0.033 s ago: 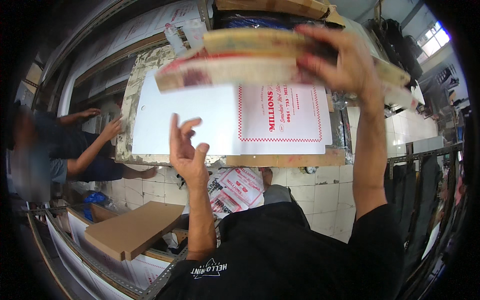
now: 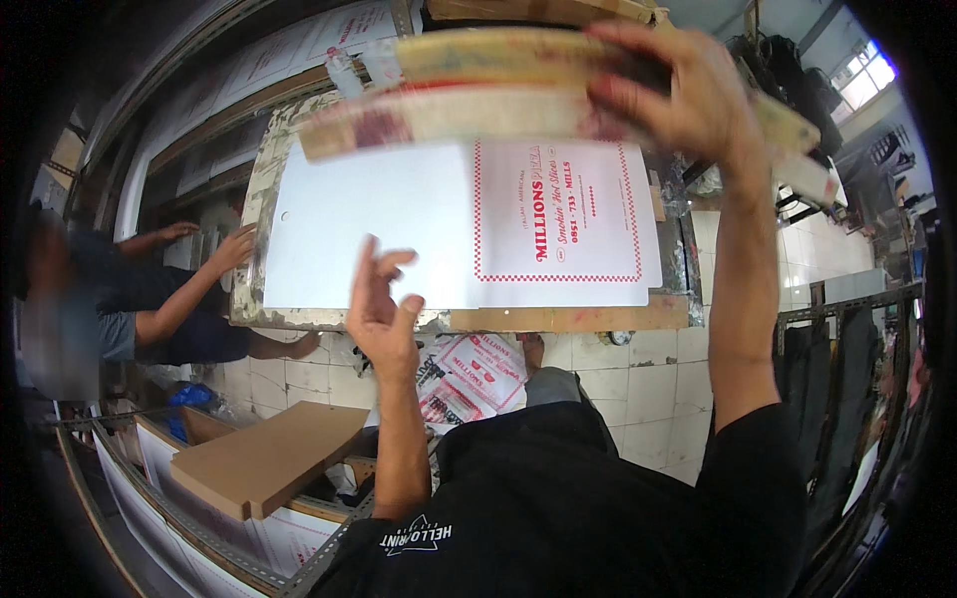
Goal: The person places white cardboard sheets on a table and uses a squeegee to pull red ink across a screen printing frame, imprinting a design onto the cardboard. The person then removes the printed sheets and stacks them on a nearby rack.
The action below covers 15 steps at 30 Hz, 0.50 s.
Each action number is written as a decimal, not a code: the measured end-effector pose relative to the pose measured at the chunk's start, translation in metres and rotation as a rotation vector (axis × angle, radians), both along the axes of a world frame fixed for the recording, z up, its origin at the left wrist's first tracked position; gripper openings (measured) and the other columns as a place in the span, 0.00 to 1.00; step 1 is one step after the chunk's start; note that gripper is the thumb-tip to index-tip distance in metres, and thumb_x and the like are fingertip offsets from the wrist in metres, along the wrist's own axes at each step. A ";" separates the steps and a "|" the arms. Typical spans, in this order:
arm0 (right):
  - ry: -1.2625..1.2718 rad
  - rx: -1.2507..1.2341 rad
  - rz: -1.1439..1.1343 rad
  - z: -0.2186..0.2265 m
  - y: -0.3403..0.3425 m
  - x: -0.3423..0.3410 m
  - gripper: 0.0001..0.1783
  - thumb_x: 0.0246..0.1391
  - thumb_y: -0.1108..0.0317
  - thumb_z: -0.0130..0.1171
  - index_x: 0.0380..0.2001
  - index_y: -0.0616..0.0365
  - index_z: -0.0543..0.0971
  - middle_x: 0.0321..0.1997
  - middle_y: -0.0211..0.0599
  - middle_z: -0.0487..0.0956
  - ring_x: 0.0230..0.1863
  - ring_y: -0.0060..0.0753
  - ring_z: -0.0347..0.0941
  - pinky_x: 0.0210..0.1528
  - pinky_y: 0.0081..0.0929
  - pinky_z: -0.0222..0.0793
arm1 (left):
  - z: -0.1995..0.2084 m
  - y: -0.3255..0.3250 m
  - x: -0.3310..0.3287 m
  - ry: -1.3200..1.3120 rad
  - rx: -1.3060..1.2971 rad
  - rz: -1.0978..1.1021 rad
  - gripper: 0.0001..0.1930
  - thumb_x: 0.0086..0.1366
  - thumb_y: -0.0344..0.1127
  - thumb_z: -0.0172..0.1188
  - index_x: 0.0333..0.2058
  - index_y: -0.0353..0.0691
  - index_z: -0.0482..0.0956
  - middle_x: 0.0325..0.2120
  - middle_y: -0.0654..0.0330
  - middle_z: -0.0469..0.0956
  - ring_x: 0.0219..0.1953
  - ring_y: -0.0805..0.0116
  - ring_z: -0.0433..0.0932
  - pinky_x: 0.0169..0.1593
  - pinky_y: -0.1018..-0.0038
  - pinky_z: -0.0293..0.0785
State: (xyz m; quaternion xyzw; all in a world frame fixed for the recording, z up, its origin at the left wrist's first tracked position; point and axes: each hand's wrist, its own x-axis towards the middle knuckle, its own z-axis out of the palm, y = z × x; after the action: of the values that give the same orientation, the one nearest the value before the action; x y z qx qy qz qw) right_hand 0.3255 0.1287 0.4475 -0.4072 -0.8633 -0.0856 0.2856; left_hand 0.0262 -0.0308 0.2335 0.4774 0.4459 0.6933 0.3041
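Observation:
My right hand (image 2: 688, 95) grips a wooden screen-printing frame (image 2: 459, 118), stained red and smeared by motion, along its near side. It is raised and tilted above the far part of the worktable (image 2: 257, 219). Below lies a white cardboard sheet (image 2: 379, 224), its right half printed in red with lettering and a checkered border. My left hand (image 2: 384, 304) hovers over the sheet's near edge, fingers apart and holding nothing. What lies behind the raised frame is mostly hidden.
Racks with printed white sheets (image 2: 289, 75) stand at the far left. A person (image 2: 130, 289) works left of the table. Flat brown cardboard (image 2: 269, 453) rests on a rack at lower left. Printed sheets (image 2: 474, 379) lie on the tiled floor. Dark racks (image 2: 847, 399) stand at right.
The screen-printing frame has risen slightly away from me with my right hand, baring more of the red print. My left hand has shifted a little to the right.

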 end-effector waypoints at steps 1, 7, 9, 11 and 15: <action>0.008 -0.112 0.018 0.018 0.012 -0.001 0.26 0.48 0.51 0.73 0.49 0.49 0.85 0.40 0.41 0.86 0.38 0.38 0.80 0.42 0.32 0.75 | -0.011 -0.008 0.004 0.002 -0.041 -0.082 0.40 0.56 0.36 0.74 0.63 0.23 0.68 0.44 0.51 0.83 0.50 0.66 0.78 0.56 0.68 0.68; 0.098 -0.201 0.107 0.075 0.058 -0.001 0.24 0.54 0.47 0.71 0.37 0.60 0.88 0.28 0.35 0.85 0.27 0.28 0.75 0.33 0.31 0.69 | -0.084 -0.063 0.043 0.019 -0.517 -0.537 0.36 0.57 0.24 0.72 0.65 0.38 0.71 0.49 0.59 0.82 0.52 0.72 0.77 0.56 0.71 0.71; 0.124 -0.239 0.041 0.079 0.066 -0.001 0.24 0.54 0.48 0.71 0.36 0.62 0.88 0.27 0.36 0.85 0.28 0.29 0.75 0.33 0.32 0.69 | -0.089 -0.068 0.050 0.056 -0.590 -0.676 0.37 0.56 0.24 0.72 0.66 0.38 0.70 0.51 0.57 0.82 0.53 0.71 0.77 0.58 0.69 0.70; 0.184 -0.274 0.022 0.081 0.073 -0.002 0.24 0.54 0.48 0.71 0.35 0.63 0.87 0.26 0.38 0.84 0.27 0.29 0.75 0.33 0.32 0.69 | -0.084 -0.065 0.054 0.134 -0.586 -0.780 0.39 0.56 0.21 0.70 0.67 0.37 0.69 0.53 0.52 0.81 0.54 0.68 0.77 0.61 0.68 0.70; 0.159 -0.235 0.023 0.087 0.078 -0.006 0.23 0.54 0.50 0.72 0.35 0.63 0.87 0.26 0.36 0.83 0.27 0.28 0.74 0.32 0.31 0.69 | -0.065 -0.043 0.063 0.180 -0.545 -0.810 0.40 0.55 0.22 0.72 0.67 0.38 0.68 0.54 0.53 0.81 0.54 0.69 0.77 0.62 0.68 0.69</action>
State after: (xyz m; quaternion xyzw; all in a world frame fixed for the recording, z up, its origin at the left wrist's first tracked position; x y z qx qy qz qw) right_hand 0.3193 0.2063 0.5345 -0.4333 -0.8467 0.0518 0.3044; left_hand 0.0897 -0.0743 0.1684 0.5736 0.4141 0.3334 0.6232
